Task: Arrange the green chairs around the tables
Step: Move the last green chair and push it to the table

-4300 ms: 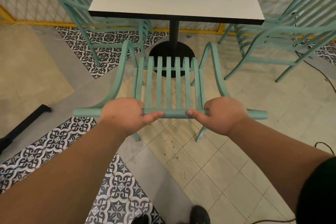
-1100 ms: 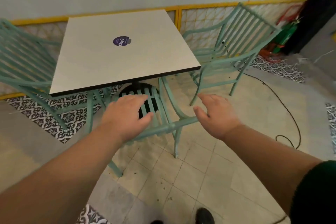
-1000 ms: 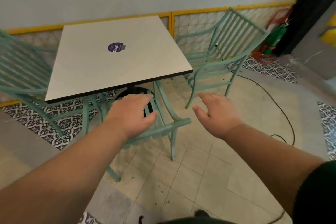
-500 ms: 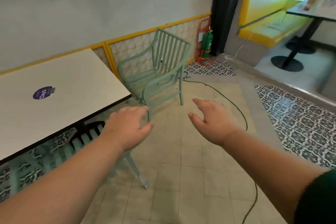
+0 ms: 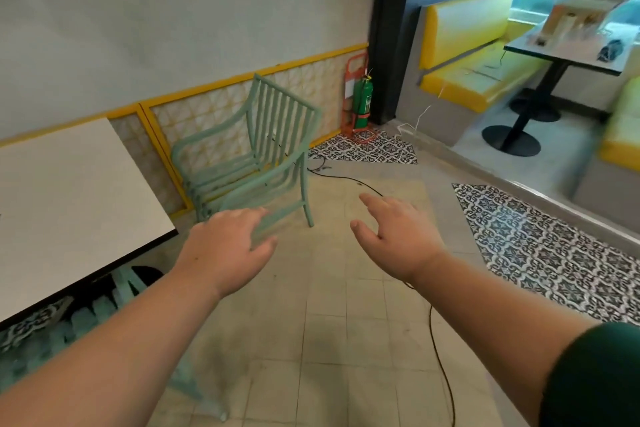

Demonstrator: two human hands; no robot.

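Observation:
A stack of green slatted chairs (image 5: 256, 156) stands by the wall, just right of the white square table (image 5: 62, 204). Another green chair (image 5: 114, 302) sits tucked under the table's near edge, mostly hidden and blurred. My left hand (image 5: 225, 250) hovers in front of the stack's near armrest with fingers relaxed, holding nothing. My right hand (image 5: 394, 236) is stretched forward over the tiled floor, fingers spread, empty.
A black cable (image 5: 440, 350) runs across the floor tiles under my right arm. A green fire extinguisher (image 5: 362, 100) in a red stand sits by a dark planter (image 5: 388, 55). Yellow benches (image 5: 474, 55) and a dark pedestal table (image 5: 561, 55) are on a raised step to the right.
Both hands have let go of the chair's top rail, that chair now sits under the table, and my view has swung right toward the stacked chairs.

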